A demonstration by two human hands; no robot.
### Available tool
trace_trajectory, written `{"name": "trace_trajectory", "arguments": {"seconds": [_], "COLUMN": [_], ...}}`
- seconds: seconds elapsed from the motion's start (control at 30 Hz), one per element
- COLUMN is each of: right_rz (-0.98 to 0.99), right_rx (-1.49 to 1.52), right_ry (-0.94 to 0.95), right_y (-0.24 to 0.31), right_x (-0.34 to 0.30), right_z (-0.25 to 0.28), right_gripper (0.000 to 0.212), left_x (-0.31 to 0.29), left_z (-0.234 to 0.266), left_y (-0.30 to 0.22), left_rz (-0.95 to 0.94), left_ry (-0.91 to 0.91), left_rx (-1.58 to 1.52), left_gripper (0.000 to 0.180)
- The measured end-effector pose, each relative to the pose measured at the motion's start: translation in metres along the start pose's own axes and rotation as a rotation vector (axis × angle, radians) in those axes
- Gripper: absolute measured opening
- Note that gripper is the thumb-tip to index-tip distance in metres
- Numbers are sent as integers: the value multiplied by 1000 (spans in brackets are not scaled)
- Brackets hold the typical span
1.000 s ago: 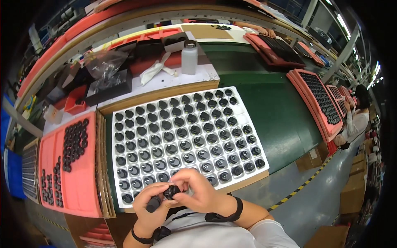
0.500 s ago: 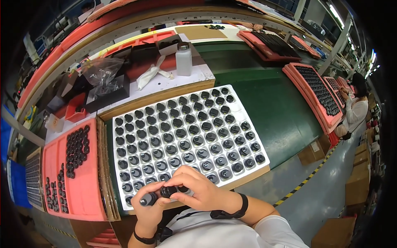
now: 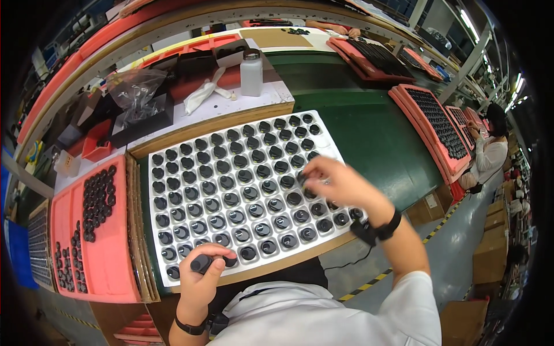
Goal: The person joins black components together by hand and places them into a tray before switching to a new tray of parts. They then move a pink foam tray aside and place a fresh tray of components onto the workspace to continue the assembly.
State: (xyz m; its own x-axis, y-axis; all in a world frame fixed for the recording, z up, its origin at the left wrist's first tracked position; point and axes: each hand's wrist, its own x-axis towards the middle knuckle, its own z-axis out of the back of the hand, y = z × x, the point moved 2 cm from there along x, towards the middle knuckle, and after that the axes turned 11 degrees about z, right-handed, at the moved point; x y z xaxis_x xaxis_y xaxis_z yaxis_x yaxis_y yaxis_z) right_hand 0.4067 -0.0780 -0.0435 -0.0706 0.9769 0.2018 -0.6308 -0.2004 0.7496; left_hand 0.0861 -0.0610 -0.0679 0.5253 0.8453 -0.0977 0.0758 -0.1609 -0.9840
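A white moulded tray [image 3: 254, 258] lies before me, its cells filled with rows of small black cylindrical parts [image 3: 269, 186]. Near its front left edge, my left hand [image 3: 199, 274] is wrapped round a dark cylindrical part [image 3: 201, 263], which lies level in the fingers. My right hand [image 3: 340, 183] reaches over the tray's right side, slightly blurred. Its thumb and fingers pinch a small black part [image 3: 302, 177] at one of the cells. Whether that part touches the cell, I cannot tell. A few cells near the far right corner hold no part.
On the left, a pink foam tray [image 3: 118, 259] carries clusters of black discs. Behind the white tray stand a white bottle [image 3: 251, 75], a white glove [image 3: 202, 97] and a black box [image 3: 141, 124] with a plastic bag. A green surface [image 3: 369, 132] lies right; co-workers are farther off.
My right hand has left its place beside the left hand and moved out to the right over the tray. The left hand stays at the front left, still round its part.
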Motion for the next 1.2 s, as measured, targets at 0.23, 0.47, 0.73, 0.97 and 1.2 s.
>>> {"name": "trace_trajectory", "arguments": {"seconds": [0.23,0.47,0.73,0.97,1.2], "right_rz": [-183,-143,401,699,282], "right_rx": [-461,-560,-333,-71,244], "right_ry": [28,104,105,311,502], "right_y": [-78,-83,70,150,114], "right_x": [15,23,21,14,23], "right_z": [61,38,-48,-97,-57], "right_gripper": [18,24,27,24,19], "left_x": [-1,-6,-16,-14,2], "left_z": [-7,-5,10,-2,-11], "left_y": [-3,-6,0,-1,-5], "left_rz": [40,41,88,7,168], "left_ry": [77,103,185,231,310], "left_rx": [33,42,121,200,89], "left_gripper": [14,11,10,18,16]}}
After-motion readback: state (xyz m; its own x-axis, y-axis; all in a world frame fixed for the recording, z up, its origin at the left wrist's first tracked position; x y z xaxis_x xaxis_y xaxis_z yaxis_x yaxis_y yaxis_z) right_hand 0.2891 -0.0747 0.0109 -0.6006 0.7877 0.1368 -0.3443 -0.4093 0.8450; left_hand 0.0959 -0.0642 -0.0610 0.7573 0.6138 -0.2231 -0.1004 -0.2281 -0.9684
